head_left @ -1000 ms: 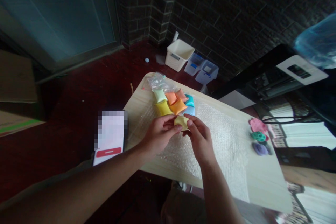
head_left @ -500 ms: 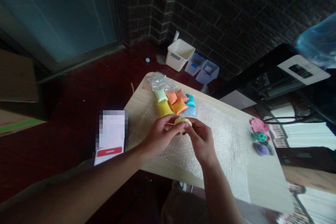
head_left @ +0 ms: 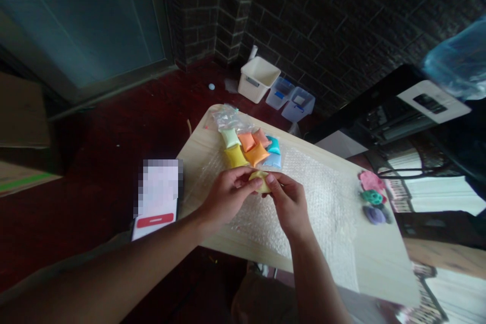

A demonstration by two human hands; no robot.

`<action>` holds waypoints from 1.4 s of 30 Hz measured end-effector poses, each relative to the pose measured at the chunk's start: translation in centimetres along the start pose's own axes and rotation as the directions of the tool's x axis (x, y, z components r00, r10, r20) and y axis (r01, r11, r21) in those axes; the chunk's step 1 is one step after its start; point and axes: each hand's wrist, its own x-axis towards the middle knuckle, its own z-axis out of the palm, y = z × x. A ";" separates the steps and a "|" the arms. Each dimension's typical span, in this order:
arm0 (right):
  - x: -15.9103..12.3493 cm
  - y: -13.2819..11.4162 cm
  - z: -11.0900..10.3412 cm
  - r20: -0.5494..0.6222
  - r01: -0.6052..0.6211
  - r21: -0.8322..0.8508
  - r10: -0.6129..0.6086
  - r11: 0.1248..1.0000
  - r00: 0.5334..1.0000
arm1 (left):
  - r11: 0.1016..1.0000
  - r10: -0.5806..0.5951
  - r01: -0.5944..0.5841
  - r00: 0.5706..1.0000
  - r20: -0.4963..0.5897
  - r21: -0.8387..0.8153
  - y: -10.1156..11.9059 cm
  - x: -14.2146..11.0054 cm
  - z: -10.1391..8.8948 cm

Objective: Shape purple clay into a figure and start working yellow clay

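A small lump of pale yellow modelling clay (head_left: 261,180) is pinched between my two hands, above a sheet of bubble wrap (head_left: 304,202). My left hand (head_left: 228,192) grips its left side, the thumb lying across the front. From the right, my right hand (head_left: 286,200) presses its thumb onto the clay, with the fingers curled behind. Just beyond the hands lie several soft packets of coloured clay: yellow (head_left: 236,156), pale green (head_left: 230,137), orange (head_left: 257,154), red-orange (head_left: 246,141), salmon (head_left: 261,136), teal (head_left: 273,145) and light blue (head_left: 273,160).
Crumpled clear plastic bags (head_left: 229,119) lie at the table's far corner. Pink (head_left: 371,181), green (head_left: 371,197) and purple (head_left: 375,214) clay shapes sit near the right edge. A phone (head_left: 156,220) is at the left. A white bin (head_left: 254,86) and clear boxes (head_left: 298,105) stand on the floor.
The yellow clay has been turned and squeezed between my fingers, going from a blocky piece to a rounder, flatter one. Both hands keep hold of it in nearly the same place.
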 end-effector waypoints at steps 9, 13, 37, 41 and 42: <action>-0.1 0.2 0.1 -0.069 -0.059 0.161 0.071 0.985 0.995 | 1.000 0.010 -0.010 1.000 0.009 -0.010 -0.8 -0.2 0.1; -0.2 0.0 0.1 -0.085 -0.018 0.059 0.023 0.998 0.996 | 1.000 -0.011 0.011 1.000 0.000 -0.010 -0.3 -0.1 0.1; -0.3 -0.6 -0.6 0.104 0.005 0.015 -0.006 1.000 0.995 | 0.987 0.098 -0.096 0.995 -0.013 0.127 -0.3 -0.1 -0.6; -0.3 -0.6 -0.7 0.088 0.006 0.035 -0.009 0.999 0.996 | 0.976 0.107 -0.104 0.994 -0.006 0.191 -0.5 -0.1 -0.8; -0.3 -0.6 -0.7 0.091 0.004 0.039 -0.008 0.999 0.996 | 0.972 0.109 -0.107 0.994 0.003 0.209 -0.5 -0.1 -0.9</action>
